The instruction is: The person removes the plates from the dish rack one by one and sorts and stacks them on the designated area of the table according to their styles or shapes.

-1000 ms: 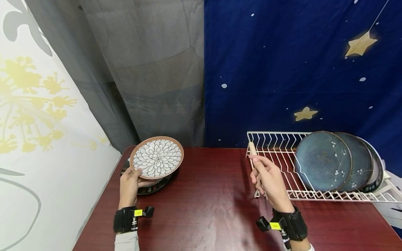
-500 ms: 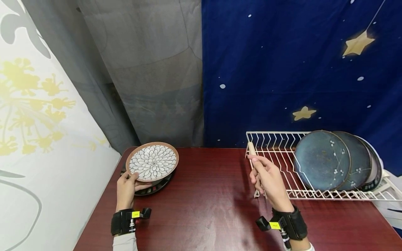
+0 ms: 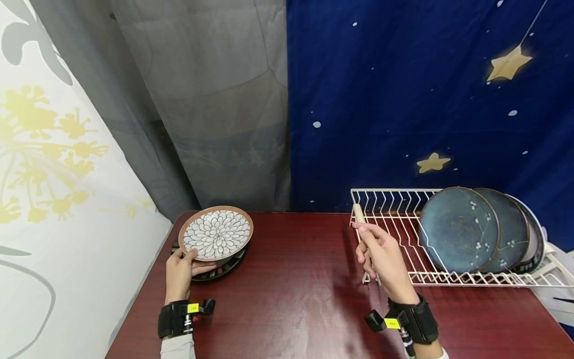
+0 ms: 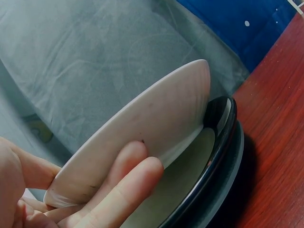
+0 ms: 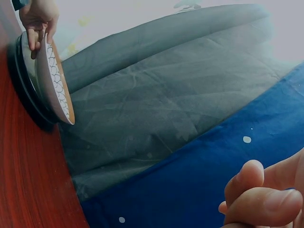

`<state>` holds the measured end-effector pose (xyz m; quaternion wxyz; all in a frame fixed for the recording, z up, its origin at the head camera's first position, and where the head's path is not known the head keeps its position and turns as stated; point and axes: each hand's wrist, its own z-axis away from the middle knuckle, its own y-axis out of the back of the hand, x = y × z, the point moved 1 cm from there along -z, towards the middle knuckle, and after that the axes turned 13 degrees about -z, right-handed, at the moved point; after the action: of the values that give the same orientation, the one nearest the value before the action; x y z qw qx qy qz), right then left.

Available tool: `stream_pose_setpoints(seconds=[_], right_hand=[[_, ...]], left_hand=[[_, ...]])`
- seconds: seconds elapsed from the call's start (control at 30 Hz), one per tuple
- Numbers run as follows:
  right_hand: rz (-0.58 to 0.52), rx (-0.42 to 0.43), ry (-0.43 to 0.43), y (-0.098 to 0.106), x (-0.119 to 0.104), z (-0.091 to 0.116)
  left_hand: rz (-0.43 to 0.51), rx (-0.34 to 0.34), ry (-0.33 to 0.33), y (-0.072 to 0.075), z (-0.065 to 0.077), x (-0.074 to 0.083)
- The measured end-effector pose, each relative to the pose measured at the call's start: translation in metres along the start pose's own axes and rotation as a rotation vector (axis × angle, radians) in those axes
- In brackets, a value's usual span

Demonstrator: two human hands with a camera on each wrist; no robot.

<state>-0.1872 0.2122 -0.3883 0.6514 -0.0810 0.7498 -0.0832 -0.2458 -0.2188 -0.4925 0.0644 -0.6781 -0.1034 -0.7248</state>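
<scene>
A patterned plate, white with dark petal outlines and a brown rim, is in my left hand. The thumb lies on its upper rim and the fingers are under its pale underside, as the left wrist view shows. Below it, black-rimmed dishes are stacked on the table; the held plate is tilted over them, and I cannot tell whether it touches them. My right hand hovers with loosely curled fingers and nothing between them, in front of the rack's wooden handle; contact with it cannot be made out.
A white wire dish rack stands on the right of the red-brown table. Blue plates and other dishes lean upright in its right part. Grey and navy curtains hang behind; a patterned white wall covering borders the left.
My left hand and the petal-patterned plate have come down slightly and a little to the left, toward the stacked dishes. The right hand has hardly moved.
</scene>
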Motion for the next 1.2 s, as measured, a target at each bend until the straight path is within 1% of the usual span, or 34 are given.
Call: stream_pose_setpoints(seconds=[0.03, 0.07, 0.1, 0.17, 0.2, 0.27, 0.3, 0.33, 0.43, 0.5, 0.73, 0.8, 0.93, 1.1, 1.2], right_hand=[[-0.003, 0.000, 0.001, 0.001, 0.002, -0.001], [-0.004, 0.000, 0.003, 0.002, 0.003, -0.002], [-0.006, -0.001, 0.004, 0.003, 0.006, -0.003], [-0.011, -0.005, 0.010, 0.006, 0.010, -0.004], [-0.012, -0.007, 0.014, 0.007, 0.012, -0.005], [-0.014, -0.010, 0.019, 0.007, 0.015, -0.006], [-0.015, -0.010, 0.021, 0.008, 0.015, -0.006], [-0.015, -0.010, 0.021, 0.008, 0.016, -0.006], [-0.011, -0.006, 0.016, 0.007, 0.016, -0.006], [-0.006, -0.005, 0.012, 0.007, 0.016, -0.006], [0.000, -0.009, 0.003, 0.007, 0.017, -0.005], [-0.003, -0.008, 0.000, 0.008, 0.017, -0.005], [-0.011, -0.009, -0.002, 0.008, 0.017, -0.005], [-0.013, -0.014, -0.002, 0.008, 0.018, -0.005], [-0.012, -0.018, -0.004, 0.008, 0.018, -0.005]], left_hand=[[-0.010, -0.001, 0.001, 0.001, -0.001, -0.003], [-0.013, -0.002, -0.008, 0.003, -0.005, -0.009], [-0.011, 0.001, -0.026, 0.005, -0.011, -0.019], [0.000, 0.014, -0.036, 0.009, -0.023, -0.039], [-0.002, 0.009, -0.047, 0.012, -0.028, -0.047], [-0.014, 0.011, -0.034, 0.012, -0.028, -0.048], [-0.026, 0.009, -0.022, 0.011, -0.025, -0.043], [-0.046, 0.007, 0.003, 0.010, -0.020, -0.035], [-0.113, -0.004, 0.049, 0.007, -0.004, -0.008], [-0.143, -0.011, 0.057, 0.009, -0.002, -0.005], [-0.133, -0.040, 0.080, 0.014, -0.001, -0.005], [-0.147, -0.040, 0.088, 0.015, -0.001, -0.005], [-0.226, -0.026, 0.112, 0.016, 0.000, -0.004], [-0.307, 0.015, 0.142, 0.020, 0.002, -0.005], [-0.348, 0.028, 0.154, 0.022, 0.003, -0.006]])
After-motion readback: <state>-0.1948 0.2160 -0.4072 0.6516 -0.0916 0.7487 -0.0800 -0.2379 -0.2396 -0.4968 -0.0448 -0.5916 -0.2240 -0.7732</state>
